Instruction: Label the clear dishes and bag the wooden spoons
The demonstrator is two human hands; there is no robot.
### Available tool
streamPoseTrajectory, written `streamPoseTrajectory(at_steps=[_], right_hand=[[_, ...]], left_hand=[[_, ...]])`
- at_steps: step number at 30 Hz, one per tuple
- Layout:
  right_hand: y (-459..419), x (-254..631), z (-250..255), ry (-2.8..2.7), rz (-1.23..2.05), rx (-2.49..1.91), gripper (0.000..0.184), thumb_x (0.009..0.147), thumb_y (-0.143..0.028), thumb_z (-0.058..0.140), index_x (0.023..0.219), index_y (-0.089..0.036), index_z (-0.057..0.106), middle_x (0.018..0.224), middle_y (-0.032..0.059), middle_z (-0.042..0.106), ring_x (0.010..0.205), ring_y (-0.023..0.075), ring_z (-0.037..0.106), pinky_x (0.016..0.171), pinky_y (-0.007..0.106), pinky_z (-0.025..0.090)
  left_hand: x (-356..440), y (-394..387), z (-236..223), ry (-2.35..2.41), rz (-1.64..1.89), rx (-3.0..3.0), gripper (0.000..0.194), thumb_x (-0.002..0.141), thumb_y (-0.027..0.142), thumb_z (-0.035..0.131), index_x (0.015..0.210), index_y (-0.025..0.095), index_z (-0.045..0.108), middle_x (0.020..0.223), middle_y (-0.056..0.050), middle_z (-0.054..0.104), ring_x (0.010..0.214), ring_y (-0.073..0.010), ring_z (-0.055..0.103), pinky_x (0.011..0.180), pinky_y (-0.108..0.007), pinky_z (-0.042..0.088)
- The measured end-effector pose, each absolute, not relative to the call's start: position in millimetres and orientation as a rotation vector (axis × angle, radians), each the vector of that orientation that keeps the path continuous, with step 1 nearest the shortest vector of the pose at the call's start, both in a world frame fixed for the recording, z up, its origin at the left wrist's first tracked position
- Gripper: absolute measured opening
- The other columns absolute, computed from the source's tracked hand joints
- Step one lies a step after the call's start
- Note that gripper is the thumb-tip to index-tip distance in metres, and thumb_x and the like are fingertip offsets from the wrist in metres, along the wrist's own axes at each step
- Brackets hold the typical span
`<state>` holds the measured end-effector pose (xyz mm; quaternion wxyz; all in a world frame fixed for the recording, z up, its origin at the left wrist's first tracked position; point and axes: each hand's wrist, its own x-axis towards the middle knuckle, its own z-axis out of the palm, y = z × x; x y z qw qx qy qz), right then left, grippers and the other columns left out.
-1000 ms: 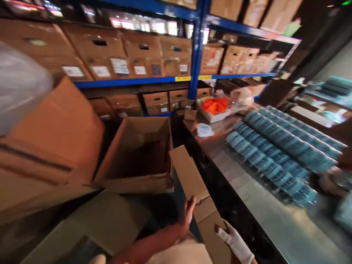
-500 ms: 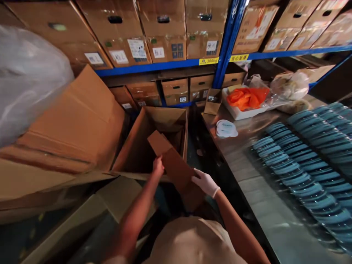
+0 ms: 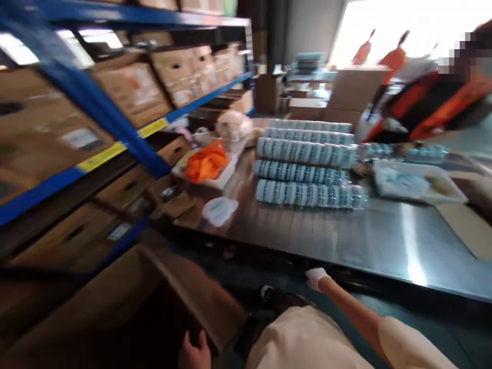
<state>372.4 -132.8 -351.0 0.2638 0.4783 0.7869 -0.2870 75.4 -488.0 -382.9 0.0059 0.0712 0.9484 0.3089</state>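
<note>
My left hand (image 3: 195,353) is at the bottom edge, bare, with thumb and finger apart and nothing visible between them. It is over the dark inside of a large open cardboard box (image 3: 207,297), close to the box's right wall. In a white glove, my right hand (image 3: 317,279) hangs beside the front edge of the metal table (image 3: 292,230). Nothing shows in it, but blur hides how its fingers lie. Several rows of blue-white discs wrapped in clear plastic (image 3: 311,193) lie on the table.
A blue shelf rack (image 3: 103,107) with cardboard boxes stands at the left. On the table are a white tray with orange cloth (image 3: 207,163), white round cards (image 3: 220,210) and another tray (image 3: 418,182). Across the table, a person in orange and black (image 3: 426,107) leans over.
The cardboard piece has left both hands and I cannot see it now. My view has swung right toward the table. My hands have separated, the left lower and the right beside the table.
</note>
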Motion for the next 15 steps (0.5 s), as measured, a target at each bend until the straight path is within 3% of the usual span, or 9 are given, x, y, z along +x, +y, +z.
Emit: streamPoseTrajectory(at_steps=[3, 6, 9, 13, 15], right_hand=[[-180.7, 484.7, -356.5, 1.937, -0.818, 1.632, 0.035, 0.089, -0.016, 0.055, 0.113, -0.01, 0.079, 0.123, 0.0251, 0.073, 0.121, 0.0387, 0.068, 0.1, 0.046, 0.052], [-268.1, 573.3, -363.1, 1.738, -0.893, 1.937, 0.045, 0.095, -0.02, 0.046, 0.131, -0.014, 0.072, 0.137, 0.0216, 0.068, 0.129, 0.0335, 0.065, 0.105, 0.042, 0.049], [-380.6, 626.2, -369.5, 1.478, -1.017, 2.187, 0.041, 0.089, -0.02, 0.052, 0.121, -0.017, 0.078, 0.129, 0.018, 0.072, 0.123, 0.0322, 0.068, 0.101, 0.039, 0.049], [-529.0, 646.4, -375.3, 1.078, -1.212, 2.49, 0.024, 0.076, -0.019, 0.064, 0.089, -0.02, 0.084, 0.104, 0.0162, 0.079, 0.107, 0.0358, 0.073, 0.089, 0.04, 0.051], [-587.7, 645.9, -379.2, 0.885, -1.26, 2.668, 0.029, 0.079, -0.021, 0.062, 0.098, -0.019, 0.084, 0.111, 0.0163, 0.078, 0.11, 0.0356, 0.072, 0.091, 0.041, 0.05]], left_hand=[[97.4, -462.8, -408.6, 2.857, 1.132, 0.932, 0.048, 0.088, 0.06, 0.052, 0.123, 0.028, 0.063, 0.111, -0.019, 0.074, 0.123, -0.0445, 0.066, 0.108, -0.062, 0.051], [136.6, -422.9, -429.1, 2.322, 1.089, 1.379, 0.055, 0.093, 0.058, 0.048, 0.127, 0.018, 0.063, 0.123, -0.022, 0.072, 0.124, -0.0394, 0.066, 0.109, -0.058, 0.052], [182.8, -389.8, -446.5, 1.77, 0.627, 1.56, 0.059, 0.093, 0.052, 0.041, 0.135, 0.015, 0.06, 0.125, -0.02, 0.073, 0.119, -0.0317, 0.071, 0.106, -0.047, 0.055], [247.4, -372.2, -451.1, 1.331, -0.068, 1.789, 0.062, 0.097, 0.037, 0.037, 0.152, 0.01, 0.048, 0.149, -0.019, 0.061, 0.139, -0.0233, 0.058, 0.115, -0.031, 0.045], [282.3, -374.4, -445.1, 1.163, -0.285, 1.883, 0.064, 0.099, 0.035, 0.035, 0.156, 0.007, 0.042, 0.158, -0.02, 0.052, 0.146, -0.0217, 0.051, 0.119, -0.028, 0.04]])
